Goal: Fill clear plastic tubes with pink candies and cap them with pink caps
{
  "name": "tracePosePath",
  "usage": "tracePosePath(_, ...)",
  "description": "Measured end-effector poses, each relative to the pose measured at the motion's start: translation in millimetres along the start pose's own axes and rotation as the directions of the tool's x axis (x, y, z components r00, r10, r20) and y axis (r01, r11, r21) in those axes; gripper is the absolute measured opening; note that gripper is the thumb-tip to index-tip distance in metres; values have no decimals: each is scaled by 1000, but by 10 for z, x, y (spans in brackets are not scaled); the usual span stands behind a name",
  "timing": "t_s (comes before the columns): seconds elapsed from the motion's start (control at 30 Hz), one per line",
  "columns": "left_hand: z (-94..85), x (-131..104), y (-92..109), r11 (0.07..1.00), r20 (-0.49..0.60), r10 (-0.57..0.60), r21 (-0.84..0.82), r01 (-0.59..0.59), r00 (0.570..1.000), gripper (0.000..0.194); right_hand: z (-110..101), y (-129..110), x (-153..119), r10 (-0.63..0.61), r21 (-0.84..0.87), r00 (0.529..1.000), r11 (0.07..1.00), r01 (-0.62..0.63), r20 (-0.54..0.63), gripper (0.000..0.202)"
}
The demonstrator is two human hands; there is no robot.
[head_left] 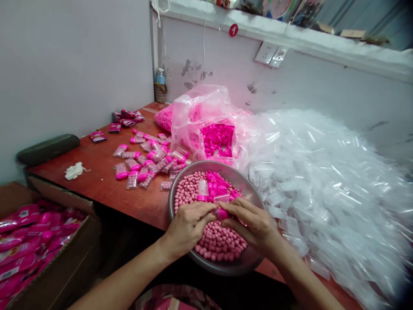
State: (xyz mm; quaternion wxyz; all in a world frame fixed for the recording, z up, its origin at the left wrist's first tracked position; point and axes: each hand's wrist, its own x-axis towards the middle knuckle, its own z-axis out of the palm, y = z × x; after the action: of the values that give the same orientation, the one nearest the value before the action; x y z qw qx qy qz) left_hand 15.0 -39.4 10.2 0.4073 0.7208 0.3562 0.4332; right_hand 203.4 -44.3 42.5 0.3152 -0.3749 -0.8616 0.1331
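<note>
Over the metal bowl (172, 202), my left hand (191, 224) and my right hand (253, 221) meet with closed fingers. Between them they grip a small plastic container with a bright pink cap (222, 213); fingers cover most of its body. Round pink candy-like balls (221, 245) fill much of the bowl. On top of these balls lie loose pink caps (217, 183) and a clear container with a pink end (202, 189), just beyond my fingertips.
Filled containers (155, 159) lie scattered left of the bowl. Behind it stands a plastic bag of pink caps (217, 140). Clear empty containers (322, 181) form a large heap at right. Pink packets fill a cardboard box (61, 258) at lower left. A dark case (48, 148) lies at the table's left edge.
</note>
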Motion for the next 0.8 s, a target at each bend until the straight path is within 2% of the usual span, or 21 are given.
tracePosePath(0.17, 5, 0, -22, 999, 88, 26, 20, -28, 996, 26, 25, 50, -42, 6, -13, 999, 1000, -5, 50, 27)
tracePosePath(0.27, 10, -23, -44, 990, 81, 44, 127, -54, 996, 26, 70, 72, -13, -12, 0, 993, 1000, 12, 118, 24)
tracePosePath(0.33, 9, -27, -46, 990, 73, 26, 140, -36, 997, 26, 96, 75, 16, -16, -24, 991, 1000, 20, 134, 25)
tracePosePath(0.43, -3, 5, -23, 999, 28, -49, 22, 48, 998, 24, 95, 60, 48, 30, 10, 997, 999, -30, 68, 29)
tracePosePath(0.5, -17, 48, -4, 981, -3, -136, -138, 134, 991, 24, 71, 47, 46, 134, 144, 991, 981, -130, -20, 34)
tracePosePath(0.57, -34, 91, 7, 915, -8, -248, -331, 231, 969, 26, 54, 48, 13, 310, 395, 949, 880, -263, -59, 43)
tracePosePath(0.67, -58, 128, 1, 813, 4, -354, -494, 310, 935, 28, 73, 94, -78, 553, 735, 833, 554, -390, 25, 42)
tracePosePath(0.73, -64, 126, -6, 842, -5, -326, -456, 288, 945, 26, 106, 146, -131, 645, 844, 761, 367, -391, 73, 31)
tracePosePath(0.8, -56, 110, -7, 907, -20, -252, -355, 229, 968, 23, 131, 191, -144, 689, 901, 718, 244, -358, 99, 29)
